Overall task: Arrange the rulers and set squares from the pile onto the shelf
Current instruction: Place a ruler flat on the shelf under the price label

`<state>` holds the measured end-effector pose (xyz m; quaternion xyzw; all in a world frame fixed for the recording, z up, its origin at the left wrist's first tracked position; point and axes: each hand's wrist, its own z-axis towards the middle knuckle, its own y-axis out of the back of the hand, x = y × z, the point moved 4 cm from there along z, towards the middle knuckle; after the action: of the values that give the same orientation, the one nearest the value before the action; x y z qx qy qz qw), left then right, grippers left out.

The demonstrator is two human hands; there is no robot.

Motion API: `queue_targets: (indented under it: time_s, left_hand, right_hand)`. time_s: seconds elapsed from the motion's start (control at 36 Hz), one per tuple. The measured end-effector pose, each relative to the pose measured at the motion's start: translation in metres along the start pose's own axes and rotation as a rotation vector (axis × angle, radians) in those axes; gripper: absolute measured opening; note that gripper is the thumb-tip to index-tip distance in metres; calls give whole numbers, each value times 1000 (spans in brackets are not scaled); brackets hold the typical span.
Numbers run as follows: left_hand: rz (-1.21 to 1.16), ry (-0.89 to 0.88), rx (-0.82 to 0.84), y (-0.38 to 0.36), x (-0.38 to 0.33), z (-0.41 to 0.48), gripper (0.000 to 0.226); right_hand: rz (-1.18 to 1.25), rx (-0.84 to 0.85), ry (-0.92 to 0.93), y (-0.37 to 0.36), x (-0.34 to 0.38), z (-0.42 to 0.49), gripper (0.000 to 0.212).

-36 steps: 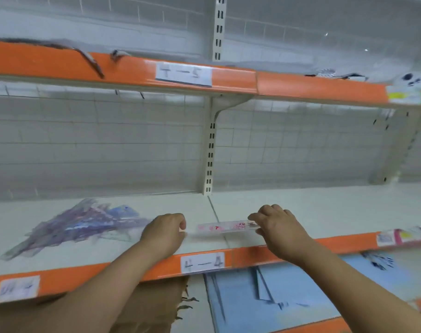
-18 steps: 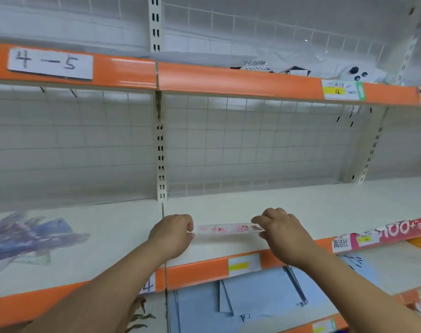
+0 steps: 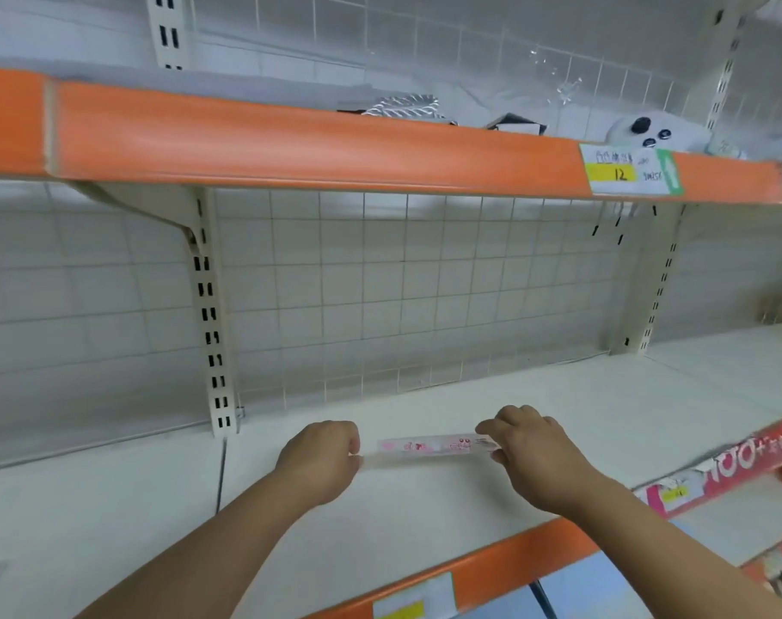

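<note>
Here the left grip (image 3: 319, 462) and right grip (image 3: 536, 457) each pinch one end of a clear, pink-printed ruler (image 3: 429, 446), held level and low over the white shelf (image 3: 424, 542). It seems best to lower both ends together, parallel to the front edge, then release. A yellow tag (image 3: 621, 174) above reads "12", and a red strip (image 3: 737, 457) shows "100+". The ruler's print is unreadable.
</note>
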<state>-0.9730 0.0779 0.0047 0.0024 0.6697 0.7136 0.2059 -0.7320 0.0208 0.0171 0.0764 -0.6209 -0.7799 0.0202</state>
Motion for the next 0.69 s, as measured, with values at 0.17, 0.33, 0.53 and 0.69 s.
queue_targets:
  time_s: [0.17,0.33,0.53,0.69]
  left_hand:
    - [15,43,1,-10,-5,18,16]
    - [19,114,-10,-17,-15,30,16]
    - [19,237,-47,-22,-28,43,16]
    - [21,315,-70,-32,-40,48,17]
  right_hand:
    - [20,47,-6,-16,-28,24,40]
    - [56,75,68,-34,-44,58,41]
    - [85,92,172,-47,-62,96,40]
    - [134,126,182,-62,-83,122,34]
